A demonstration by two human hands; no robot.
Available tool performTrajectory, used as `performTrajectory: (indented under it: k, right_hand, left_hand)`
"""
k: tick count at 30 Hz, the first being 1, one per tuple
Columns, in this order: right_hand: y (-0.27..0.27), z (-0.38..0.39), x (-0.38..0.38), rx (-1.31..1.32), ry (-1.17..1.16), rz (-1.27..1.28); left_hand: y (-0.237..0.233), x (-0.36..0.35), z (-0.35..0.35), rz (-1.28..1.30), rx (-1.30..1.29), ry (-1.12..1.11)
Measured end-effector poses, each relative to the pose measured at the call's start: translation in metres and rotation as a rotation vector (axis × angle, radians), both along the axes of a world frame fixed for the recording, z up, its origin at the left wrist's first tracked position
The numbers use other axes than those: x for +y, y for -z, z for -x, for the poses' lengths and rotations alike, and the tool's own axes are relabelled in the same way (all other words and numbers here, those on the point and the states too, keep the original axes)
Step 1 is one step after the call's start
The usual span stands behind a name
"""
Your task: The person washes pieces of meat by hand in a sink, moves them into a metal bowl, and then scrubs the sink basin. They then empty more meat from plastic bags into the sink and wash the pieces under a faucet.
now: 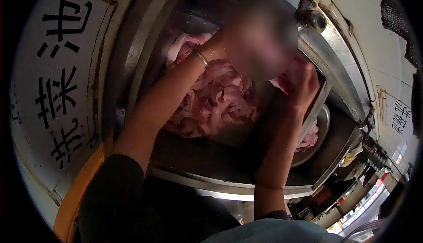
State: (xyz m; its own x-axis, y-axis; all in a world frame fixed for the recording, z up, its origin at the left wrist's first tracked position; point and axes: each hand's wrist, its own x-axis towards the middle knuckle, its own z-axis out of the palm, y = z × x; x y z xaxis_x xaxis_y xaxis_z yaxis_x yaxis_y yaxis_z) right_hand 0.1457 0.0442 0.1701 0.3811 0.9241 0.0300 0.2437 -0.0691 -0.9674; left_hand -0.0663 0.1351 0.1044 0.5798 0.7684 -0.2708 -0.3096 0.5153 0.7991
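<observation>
A heap of pink raw meat (pixel 216 102) lies in a metal tray (pixel 313 115) set in a steel sink (pixel 211 183). My left arm reaches across the heap, with a thin bangle (pixel 201 57) on the wrist. My left hand (pixel 214 48) is mostly hidden under a blurred patch at the far end of the meat, so only its heel shows. My right hand (pixel 304 86) is at the tray's far right corner, its fingers curled over the rim and touching meat there.
A round metal bowl (pixel 325 121) with more meat (pixel 310 139) sits in the sink right of the tray. A tap (pixel 313 19) stands at the back right. White panels with black characters (pixel 61 80) flank the sink. Kitchen clutter (pixel 352 157) lies at the lower right.
</observation>
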Motion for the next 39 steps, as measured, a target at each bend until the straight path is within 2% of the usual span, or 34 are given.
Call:
performTrajectory:
  k: [1, 4, 6, 7, 9, 10, 11, 13, 15, 17, 18, 20, 22, 23, 25, 27, 29, 30, 31, 32, 33, 34, 38, 39]
  right_hand:
    - [0.000, 0.010, 0.003, -0.002, 0.000, -0.003]
    - [-0.005, 0.057, 0.007, -0.192, -0.005, -0.237]
    - [-0.008, 0.071, 0.012, -0.073, -0.121, -0.007]
    - [-0.008, 0.072, 0.014, -0.035, -0.157, 0.070]
    - [-0.001, 0.065, 0.020, 0.308, -0.261, 0.393]
    - [0.009, 0.064, 0.024, 0.035, -0.279, 0.259]
    - [0.014, 0.059, 0.024, 0.036, -0.281, 0.256]
    - [0.017, 0.054, 0.025, 0.219, -0.160, 0.121]
    - [0.017, 0.048, 0.036, 0.193, -0.118, 0.140]
    - [0.018, 0.045, 0.044, 0.019, -0.203, -0.109]
    - [0.018, 0.047, 0.043, 0.542, -0.128, 0.061]
    - [0.014, 0.056, 0.045, 0.562, -0.122, 0.058]
    - [0.009, 0.064, 0.045, 0.584, -0.119, 0.054]
    - [0.006, 0.068, 0.043, 0.557, -0.167, 0.038]
    - [0.009, 0.069, 0.043, 0.532, -0.218, 0.023]
    - [0.022, 0.064, 0.042, -0.024, -0.219, 0.097]
    - [0.002, 0.074, 0.034, 0.047, -0.165, 0.130]
    - [-0.007, 0.079, 0.029, 0.115, -0.111, 0.158]
    - [-0.008, 0.079, 0.024, 0.116, -0.113, 0.157]
    - [-0.008, 0.079, 0.019, 0.081, -0.124, 0.039]
    - [-0.006, 0.077, 0.015, 0.046, -0.133, -0.079]
    - [-0.004, 0.075, 0.011, 0.104, -0.144, -0.065]
    - [-0.009, 0.071, -0.002, -0.058, -0.114, -0.016]
    - [-0.012, 0.071, -0.003, -0.068, -0.122, -0.043]
  left_hand:
    - [-0.004, 0.002, 0.001, -0.003, -0.002, 0.000]
    - [-0.011, 0.004, -0.009, 0.051, -0.200, 0.085]
    - [-0.017, -0.003, -0.027, -0.127, 0.013, -0.057]
    - [-0.018, 0.000, -0.029, -0.127, 0.013, -0.054]
    - [-0.022, 0.009, -0.030, -0.036, 0.249, 0.074]
    - [-0.032, 0.009, -0.025, -0.232, 0.365, -0.077]
    - [-0.023, 0.013, -0.022, -0.235, 0.368, -0.079]
    - [-0.006, 0.023, -0.016, -0.139, 0.318, -0.032]
    - [0.001, 0.017, -0.003, -0.220, 0.297, 0.008]
    - [0.002, 0.006, 0.010, -0.295, 0.274, 0.052]
    - [0.004, 0.000, 0.015, -0.228, 0.212, 0.056]
    - [0.024, -0.002, 0.029, -0.161, 0.150, 0.060]
    - [0.074, 0.006, 0.041, 0.125, -0.356, 0.094]
    - [0.078, 0.006, 0.039, 0.126, -0.355, 0.095]
    - [0.083, 0.007, 0.028, -0.123, -0.198, -0.025]
    - [0.086, 0.006, 0.011, -0.365, -0.038, -0.146]
    - [0.073, 0.008, -0.005, -0.484, 0.048, -0.205]
    - [0.062, 0.014, -0.014, -0.795, 0.658, 0.013]
    - [0.064, 0.016, -0.016, -0.927, 0.974, 0.122]
    - [0.064, 0.018, -0.017, -1.067, 1.281, 0.254]
    - [0.073, 0.017, -0.016, -1.134, 1.156, 0.137]
    - [0.071, 0.015, -0.015, -1.194, 1.025, 0.022]
    - [0.068, 0.017, -0.021, -1.191, 1.170, 0.066]
    - [0.074, 0.020, -0.024, -1.019, 0.729, 0.001]
